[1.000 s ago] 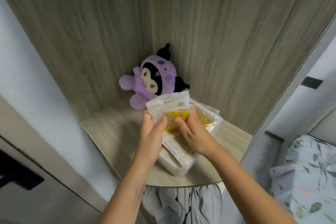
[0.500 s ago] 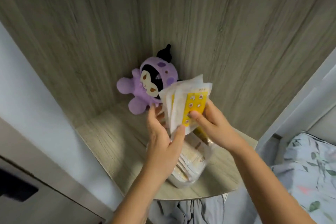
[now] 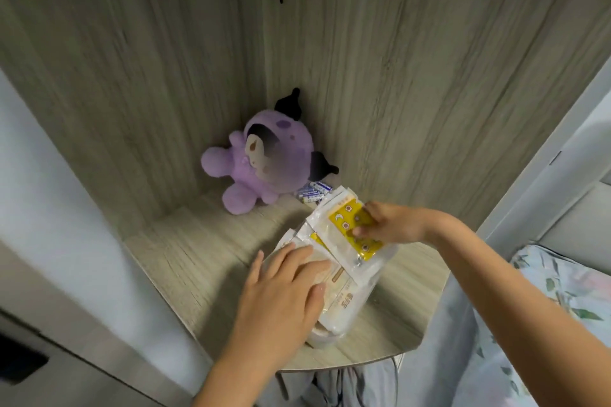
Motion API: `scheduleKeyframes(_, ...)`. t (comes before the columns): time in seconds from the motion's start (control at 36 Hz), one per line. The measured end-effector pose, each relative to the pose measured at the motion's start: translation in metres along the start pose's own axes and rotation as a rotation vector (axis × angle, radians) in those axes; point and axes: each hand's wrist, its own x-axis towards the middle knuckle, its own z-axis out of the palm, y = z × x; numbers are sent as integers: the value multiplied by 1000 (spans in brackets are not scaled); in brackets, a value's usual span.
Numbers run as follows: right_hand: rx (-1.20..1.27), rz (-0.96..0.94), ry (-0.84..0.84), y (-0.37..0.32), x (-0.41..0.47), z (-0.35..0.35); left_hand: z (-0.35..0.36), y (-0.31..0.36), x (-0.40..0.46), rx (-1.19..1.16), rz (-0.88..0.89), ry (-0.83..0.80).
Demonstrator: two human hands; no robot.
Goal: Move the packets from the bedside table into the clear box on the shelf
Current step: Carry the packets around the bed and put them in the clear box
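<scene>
I see the right hand (image 3: 385,225) pinching a sheaf of packets (image 3: 347,228), yellow-printed one on top, at the far right end of the clear box (image 3: 370,277) on the shelf (image 3: 198,248). The left hand (image 3: 284,287) lies flat and unclenched on packets already in the box, grasping nothing. Risk, as I judge it: the slick sheaf fans out on release and slides over the low wall. Plush toy (image 3: 261,165) and batteries (image 3: 314,191) sit further back.
</scene>
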Motion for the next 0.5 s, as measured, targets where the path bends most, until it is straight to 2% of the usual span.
scheduleKeyframes(0.08,-79,75,37,-2,3,5,2,-5,-8,-37,-5,-3)
scheduleKeyframes(0.39,-140,114,191,-7,1,19,6,-3,-10,-68,-65,-29)
scheduleKeyframes(0.5,-239,111,287,-8,-1,29,-2,1,-4,-17,-73,-149)
